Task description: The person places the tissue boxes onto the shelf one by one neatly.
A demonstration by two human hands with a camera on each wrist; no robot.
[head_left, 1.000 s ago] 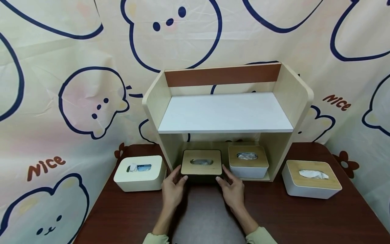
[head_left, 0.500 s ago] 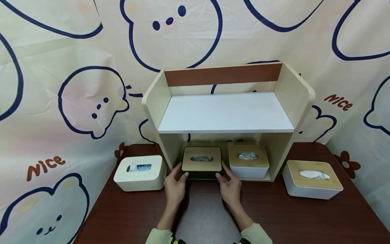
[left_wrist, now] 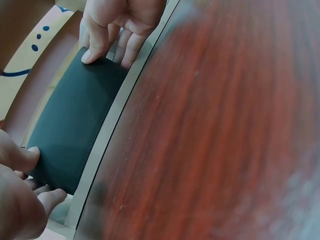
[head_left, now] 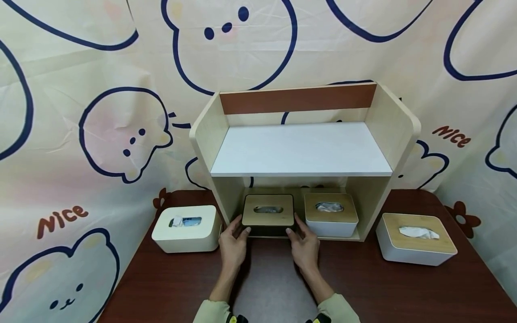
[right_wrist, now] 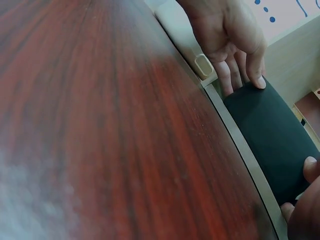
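Note:
A dark tissue box (head_left: 268, 215) with a wooden lid stands in the lower left of the shelf unit, at its front edge. My left hand (head_left: 233, 246) grips the box's left front corner, and my right hand (head_left: 305, 247) holds the right one. Thumbs press on the dark front wall, while the other fingers reach along the sides. In the left wrist view, the dark front (left_wrist: 80, 120) lies just behind the shelf's front strip. The right wrist view has the left hand (right_wrist: 225, 35) at the top and the right hand (right_wrist: 307, 210) at the lower right.
Beside the held box, a white tissue box (head_left: 332, 228) with a wooden lid sits on the same shelf. A cream tissue box (head_left: 186, 229) stands left of the shelf unit (head_left: 300, 150), and another wooden-lidded white one (head_left: 417, 237) is at the right on the dark table (head_left: 161, 287).
Between one second and half a second ago, the dark tissue box went slightly deeper into the shelf with both hands on it. Since then, box and hands have barely moved.

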